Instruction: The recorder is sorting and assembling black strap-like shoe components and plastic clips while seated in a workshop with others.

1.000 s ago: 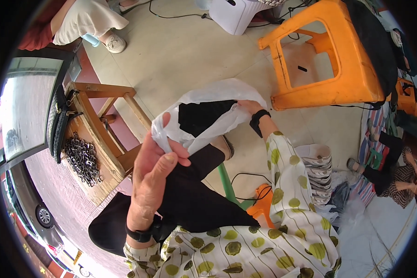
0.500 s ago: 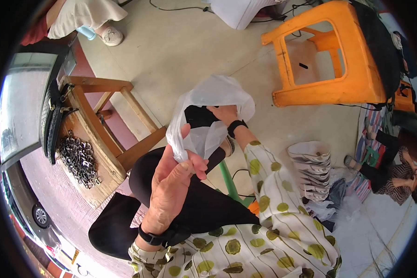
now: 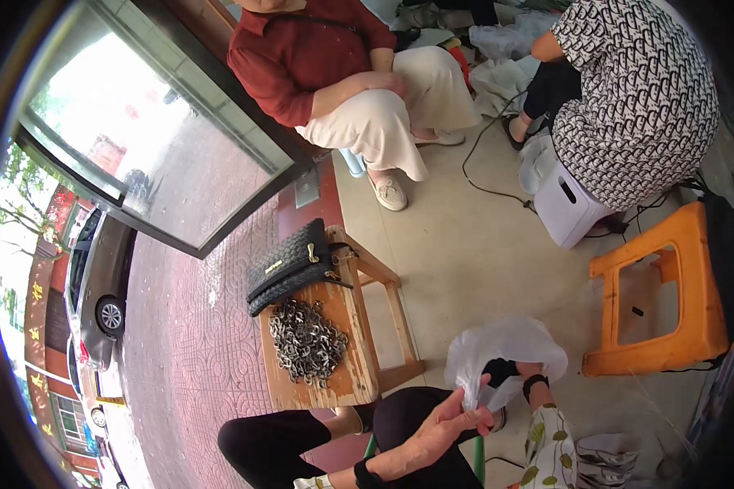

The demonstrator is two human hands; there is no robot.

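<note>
A translucent white plastic bag (image 3: pixel 523 336) hangs open in front of my knees. My left hand (image 3: pixel 442 425) pinches its gathered rim between thumb and fingers. My right hand (image 3: pixel 532 372) reaches into the mouth; the bag hides its fingers, so what they touch does not show. Something black (image 3: pixel 498 373) is visible inside the bag. To the left, a heap of small metal clasps (image 3: pixel 306 342) lies on a worn wooden stool (image 3: pixel 360 330). Behind the heap, on the same stool, rests a black woven purse (image 3: pixel 289 265).
An orange plastic stool (image 3: pixel 714 301) lies on its side at right. Ahead sit a person in a red shirt (image 3: pixel 281 69) and another in a patterned top (image 3: pixel 640 106) on a pale stool (image 3: pixel 567 204). A cord (image 3: pixel 473 181) crosses the floor; a glass door (image 3: pixel 179 122) stands at left.
My view has swung up and left, bringing the seated people into sight and putting the bag lower right. The left hand keeps its hold; less of the right hand shows.
</note>
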